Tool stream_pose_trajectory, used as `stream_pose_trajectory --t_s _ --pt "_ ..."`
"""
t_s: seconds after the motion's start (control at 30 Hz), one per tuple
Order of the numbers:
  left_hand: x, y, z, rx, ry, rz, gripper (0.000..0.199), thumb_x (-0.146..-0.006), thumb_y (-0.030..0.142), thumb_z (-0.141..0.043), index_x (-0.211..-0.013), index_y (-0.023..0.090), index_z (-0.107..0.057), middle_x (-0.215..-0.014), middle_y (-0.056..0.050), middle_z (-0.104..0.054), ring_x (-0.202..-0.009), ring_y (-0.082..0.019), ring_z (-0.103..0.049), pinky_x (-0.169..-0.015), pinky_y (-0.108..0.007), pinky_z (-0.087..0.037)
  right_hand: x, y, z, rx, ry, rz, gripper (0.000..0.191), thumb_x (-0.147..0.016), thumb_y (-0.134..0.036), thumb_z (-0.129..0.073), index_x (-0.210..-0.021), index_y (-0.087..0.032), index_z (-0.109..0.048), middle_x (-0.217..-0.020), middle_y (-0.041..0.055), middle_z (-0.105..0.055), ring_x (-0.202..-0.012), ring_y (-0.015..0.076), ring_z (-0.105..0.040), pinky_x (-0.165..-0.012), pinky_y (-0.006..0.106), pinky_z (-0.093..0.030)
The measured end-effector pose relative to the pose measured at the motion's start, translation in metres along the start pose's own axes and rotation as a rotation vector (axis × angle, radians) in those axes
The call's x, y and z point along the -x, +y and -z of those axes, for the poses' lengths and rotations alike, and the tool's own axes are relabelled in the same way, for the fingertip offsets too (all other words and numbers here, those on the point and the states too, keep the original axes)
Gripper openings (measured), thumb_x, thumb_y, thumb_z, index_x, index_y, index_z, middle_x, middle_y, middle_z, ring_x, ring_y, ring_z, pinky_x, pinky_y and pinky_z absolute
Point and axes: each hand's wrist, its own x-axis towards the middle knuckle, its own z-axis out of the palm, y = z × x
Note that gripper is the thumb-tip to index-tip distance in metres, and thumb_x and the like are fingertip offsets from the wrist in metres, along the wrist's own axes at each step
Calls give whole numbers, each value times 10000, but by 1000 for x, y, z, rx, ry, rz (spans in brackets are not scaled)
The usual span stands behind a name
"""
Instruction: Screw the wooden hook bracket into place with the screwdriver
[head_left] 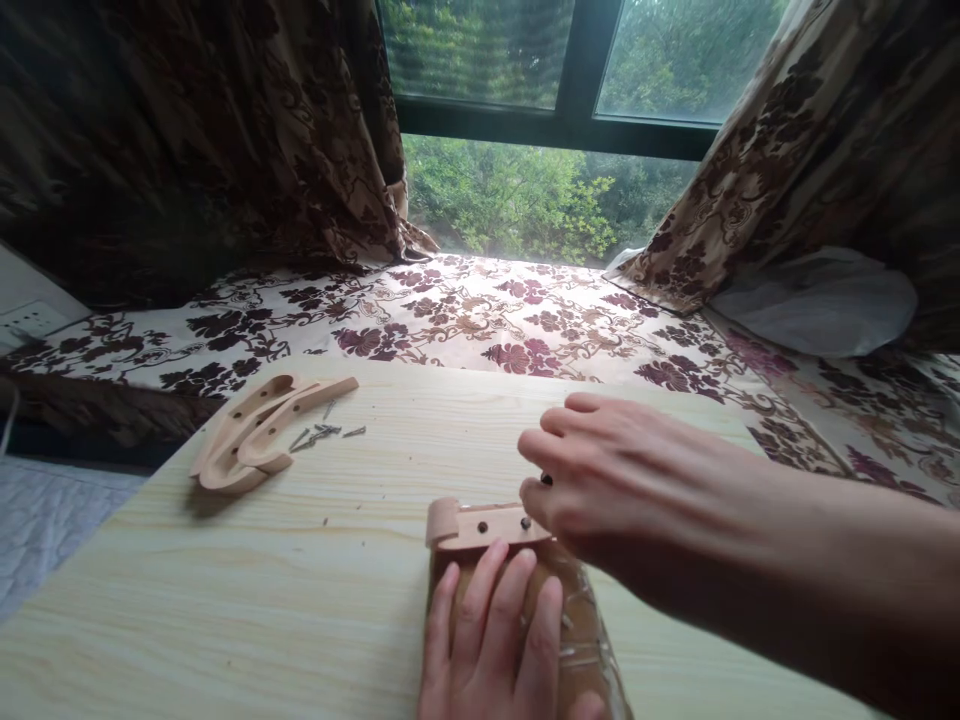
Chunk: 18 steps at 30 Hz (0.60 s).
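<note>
1. Your left hand (495, 640) lies palm down on the brown block (585, 610), its fingers slightly spread and pointing away from you, the fingertips reaching the near edge of the drilled wooden piece (466, 524).
2. Your right hand (592, 470) comes in from the right with its fingers curled closed over the right end of that piece. They pinch a small dark item (547, 480); only a bit of it shows, so you cannot tell what it is.
3. The drilled wooden piece sits crosswise at the far end of the brown block, with a rounded left end. Two of its holes show; the one nearer your right hand has something dark in it, too small to identify.
4. The brown block rests on the pale wood-grain tabletop (300, 600), and shiny, clear-looking strips show along its right side.
5. Toward the far left of the tabletop, curved wooden pieces (262, 430) with holes lie together, partly overlapping.
6. Just to the right of them you have a small loose group of metal screws (319, 434).
7. Beyond the tabletop, a floral cloth (480, 310) runs up to the window (510, 195), between patterned curtains (300, 130). A whitish translucent bag (825, 300) lies by the right-hand curtain.
</note>
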Motion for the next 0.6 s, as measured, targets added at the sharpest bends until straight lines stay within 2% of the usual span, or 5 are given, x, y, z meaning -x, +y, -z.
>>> stream_pose_trajectory --t_s 0.17,0.37,0.5,0.6 --pt "-7 6 7 9 -52 70 514 -844 354 -530 -1314 160 -455 -1346 -123 -520 -1286 -294 -411 -992 -483 -406 -13 1 8 14 -127 78 228 -765 -86 -638 -563 -173 -579 -640 29 -561 -508 121 -412 -473 303 -233" --pt "-14 11 17 115 -119 110 506 -875 328 -510 -1339 146 -424 -1423 -140 -436 -1350 -309 -323 -1023 -549 -380 -20 -3 15 68 -235 63 181 -817 -90 -584 -659 -164 -630 -705 37 -606 -527 125 -424 -462 295 -230" --pt "-13 13 17 147 -120 136 446 -898 352 -483 -1305 168 -467 -1443 -132 -415 -1361 -316 -307 -1027 -582 -367 -16 -3 20 44 -348 -97 194 -803 -28 -518 -708 -140 -645 -633 27 -605 -463 101 -380 -447 279 -231" --pt "-14 16 17 163 -127 154 441 -906 358 -468 -1307 175 -469 -1458 -124 -398 -1365 -314 -299 -1042 -595 -343 -12 -1 22 8 -395 -253 156 -795 -74 -523 -739 -137 -655 -584 24 -598 -436 96 -384 -439 271 -229"
